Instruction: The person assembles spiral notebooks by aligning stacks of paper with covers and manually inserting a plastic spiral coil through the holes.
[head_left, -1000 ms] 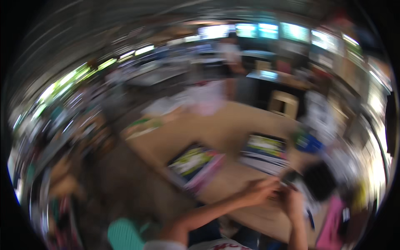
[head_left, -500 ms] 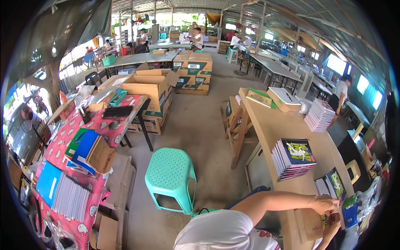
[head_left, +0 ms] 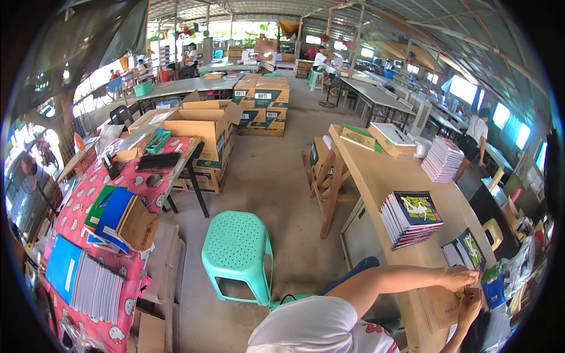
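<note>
Both my arms reach to the right, over the near end of the light wooden table [head_left: 376,176]. My left hand [head_left: 459,277] is closed, its fingertips pinched together. Just below it my right hand [head_left: 469,307] is closed too, the fingers of both almost meeting. Whatever is between them is too small and hidden to make out; a bit of yellow-green shows beneath. A brown cardboard piece [head_left: 436,306] lies beside the hands. Slightly beyond them is a small pile of black-and-green books [head_left: 469,250], and farther along a taller stack of the same books [head_left: 416,209].
A blue packet [head_left: 493,291] and clear plastic [head_left: 519,265] lie right of my hands. Another book stack [head_left: 442,159] stands farther along. A turquoise stool [head_left: 237,244] stands left of me, near a pink-covered table [head_left: 76,220]. Cartons [head_left: 203,129] stand beyond. People work in the background.
The view has shifted a little, so the room's things sit slightly farther left. My hands stay close together over the same spot, with small finger movements.
</note>
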`<state>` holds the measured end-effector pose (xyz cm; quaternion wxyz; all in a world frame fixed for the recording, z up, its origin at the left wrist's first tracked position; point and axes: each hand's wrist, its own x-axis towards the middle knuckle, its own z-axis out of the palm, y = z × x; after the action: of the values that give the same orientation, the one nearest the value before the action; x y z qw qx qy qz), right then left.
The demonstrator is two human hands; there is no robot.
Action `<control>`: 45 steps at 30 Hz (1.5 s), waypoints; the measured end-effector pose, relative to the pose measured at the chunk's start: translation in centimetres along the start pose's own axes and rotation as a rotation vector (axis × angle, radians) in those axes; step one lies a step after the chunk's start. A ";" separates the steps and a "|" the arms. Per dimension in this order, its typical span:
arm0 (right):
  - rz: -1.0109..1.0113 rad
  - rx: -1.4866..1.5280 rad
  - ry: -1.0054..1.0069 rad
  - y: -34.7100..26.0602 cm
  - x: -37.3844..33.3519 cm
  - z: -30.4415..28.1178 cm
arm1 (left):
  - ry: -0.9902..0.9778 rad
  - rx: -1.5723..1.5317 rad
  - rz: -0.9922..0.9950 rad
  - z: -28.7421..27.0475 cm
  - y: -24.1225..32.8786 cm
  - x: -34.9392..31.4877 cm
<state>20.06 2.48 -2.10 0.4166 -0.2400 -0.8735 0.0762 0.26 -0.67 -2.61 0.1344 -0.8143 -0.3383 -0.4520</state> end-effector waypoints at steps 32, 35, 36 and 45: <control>0.243 -0.248 -0.077 -8.6 3.5 -1.2 | 0.238 -0.425 -0.340 0.0 0.0 -2.9; 0.076 -0.222 0.056 -8.8 3.4 -0.9 | 0.201 -0.502 -0.433 -0.5 0.3 -2.7; 0.076 -0.222 0.049 -8.9 3.6 -0.9 | 0.207 -0.502 -0.419 -0.6 0.4 -2.5; 0.135 -0.309 -0.016 -9.0 4.1 -1.2 | 0.273 -0.571 -0.333 -0.3 -1.2 -2.4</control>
<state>15.54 -3.50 4.53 0.3619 -0.3587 -0.8600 -0.0295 -1.57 -1.00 -4.53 -0.1304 -0.6848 -0.3055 -0.6487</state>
